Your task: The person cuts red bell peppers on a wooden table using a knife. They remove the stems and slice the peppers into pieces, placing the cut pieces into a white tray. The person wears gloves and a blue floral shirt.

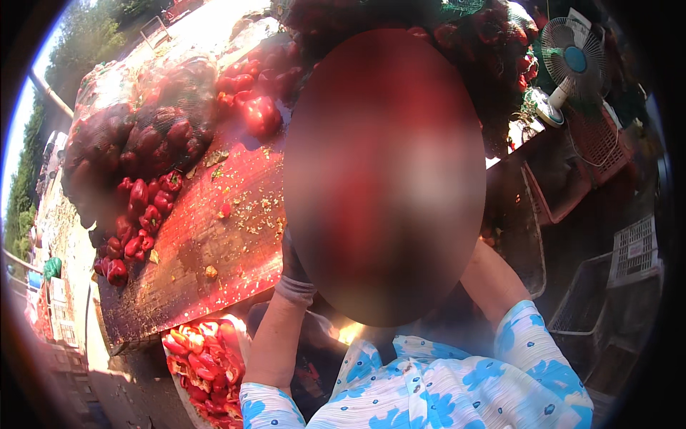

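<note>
A large blurred oval hides the middle of the view and most of both hands. The gloved edge and cuff of my left hand [296, 268] show at its lower left, beside the red-stained wooden table [200, 264]; the fingers are hidden. My right forearm [493, 279] runs up into the blur, so I cannot make out that hand or what it holds. Red peppers [146, 222] lie heaped on the table's left, with more [259, 114] at the back. Below the table's front edge is a container of cut red pepper pieces [204, 361].
Mesh sacks of peppers [168, 107] stand at the back left. A white fan [575, 53] is at the upper right, above a red plastic crate [597, 143]. More crates [632, 250] and a dark trough [532, 264] are on the right.
</note>
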`<state>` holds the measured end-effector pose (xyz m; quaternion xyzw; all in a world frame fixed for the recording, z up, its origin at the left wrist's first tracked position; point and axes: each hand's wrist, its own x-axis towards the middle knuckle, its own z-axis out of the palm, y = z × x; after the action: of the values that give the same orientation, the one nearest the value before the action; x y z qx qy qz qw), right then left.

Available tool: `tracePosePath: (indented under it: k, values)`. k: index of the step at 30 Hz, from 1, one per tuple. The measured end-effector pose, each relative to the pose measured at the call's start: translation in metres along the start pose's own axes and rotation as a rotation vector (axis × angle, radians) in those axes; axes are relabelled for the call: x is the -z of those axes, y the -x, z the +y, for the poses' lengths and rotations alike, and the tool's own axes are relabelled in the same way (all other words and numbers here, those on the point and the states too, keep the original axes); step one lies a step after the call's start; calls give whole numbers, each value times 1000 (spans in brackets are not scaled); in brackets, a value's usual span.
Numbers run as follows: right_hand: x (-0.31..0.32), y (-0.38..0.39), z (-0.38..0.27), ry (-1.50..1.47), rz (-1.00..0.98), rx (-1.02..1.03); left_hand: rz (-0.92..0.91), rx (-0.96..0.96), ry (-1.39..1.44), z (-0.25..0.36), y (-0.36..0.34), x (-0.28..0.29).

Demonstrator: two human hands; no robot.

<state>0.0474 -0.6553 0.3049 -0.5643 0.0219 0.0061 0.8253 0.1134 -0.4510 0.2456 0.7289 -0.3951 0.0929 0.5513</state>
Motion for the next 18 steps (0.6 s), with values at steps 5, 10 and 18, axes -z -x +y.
tracePosePath:
  k: [5, 10, 18]
  values:
    - [-45, 19, -44, 174, -154, 412, 325, -362, -452, 67, -15, 35]
    - [-84, 37, -61, 515, -138, 569, 489, -360, -466, 87, -7, 64]
    - [-169, 39, 39, 307, -445, 97, 487, 8, -987, 87, 142, 163]
